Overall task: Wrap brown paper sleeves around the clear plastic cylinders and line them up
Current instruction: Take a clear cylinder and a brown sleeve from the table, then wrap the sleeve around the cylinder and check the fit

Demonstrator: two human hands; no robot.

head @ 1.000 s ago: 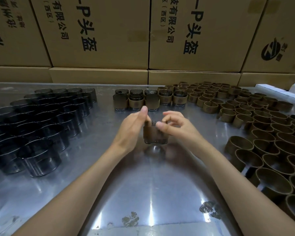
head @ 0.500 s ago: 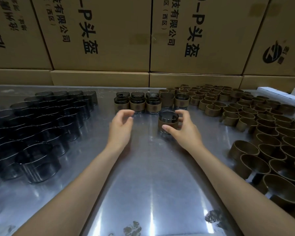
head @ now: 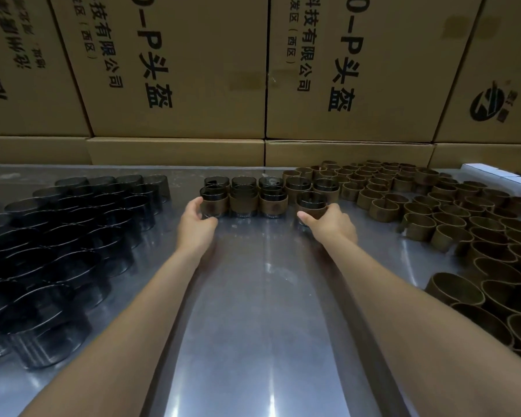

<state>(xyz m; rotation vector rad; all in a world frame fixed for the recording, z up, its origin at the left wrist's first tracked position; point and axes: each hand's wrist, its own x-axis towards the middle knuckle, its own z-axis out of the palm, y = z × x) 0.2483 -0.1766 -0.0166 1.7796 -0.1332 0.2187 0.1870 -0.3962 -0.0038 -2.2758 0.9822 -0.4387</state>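
My right hand grips a sleeved cylinder at the right end of the front row of wrapped cylinders, a small gap from its neighbour. My left hand cups the leftmost wrapped cylinder of that row, fingers curled against its left side. A second row of wrapped cylinders stands just behind. Many bare clear cylinders crowd the table's left. Loose brown paper sleeves are heaped on the right.
The metal table is shiny and reflects light. Stacked cardboard boxes form a wall along the far edge. White boxes lie at the far right corner.
My right hand carried the sleeved cylinder away from me to the right end of the row. My left hand let go of it and moved to the row's left end.
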